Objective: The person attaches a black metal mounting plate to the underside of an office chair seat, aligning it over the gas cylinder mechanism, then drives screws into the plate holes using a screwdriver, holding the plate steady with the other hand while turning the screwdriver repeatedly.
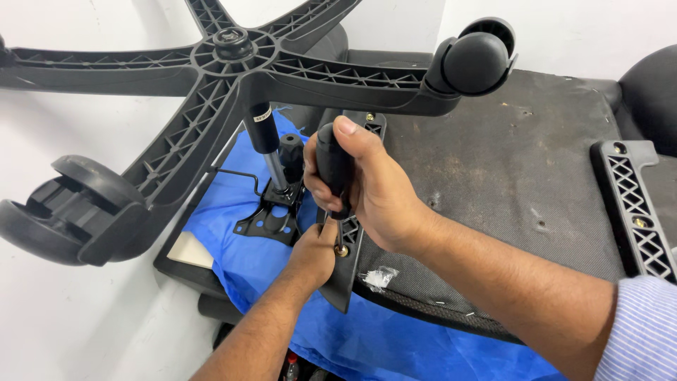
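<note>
Right hand (367, 183) is wrapped in a full fist around the black handle of a screwdriver (333, 166), thumb on top of the butt end. The tool's long axis runs near vertical in the head view, handle up, thin shaft pointing straight down out of the bottom of the fist. Tip meets a brass-coloured screw (341, 250) seated in the black armrest bracket (350, 243), directly below the right hand

Left hand (314, 250) sits lower and to the left, fingers curled and pinched in at the shaft tip and screw, touching the bracket. It is the nearer hand to the screw; the right hand is above it along the shaft

Bracket lies on the underside of an upturned chair seat (508, 162), grey fabric, resting on blue sheeting (240, 261). A second bracket (631, 204) lies at the far right edge of the seat, well apart. The five-star base (233, 49) with castors (476, 60) stands above, gas column (268, 141) just left of the tool
</note>
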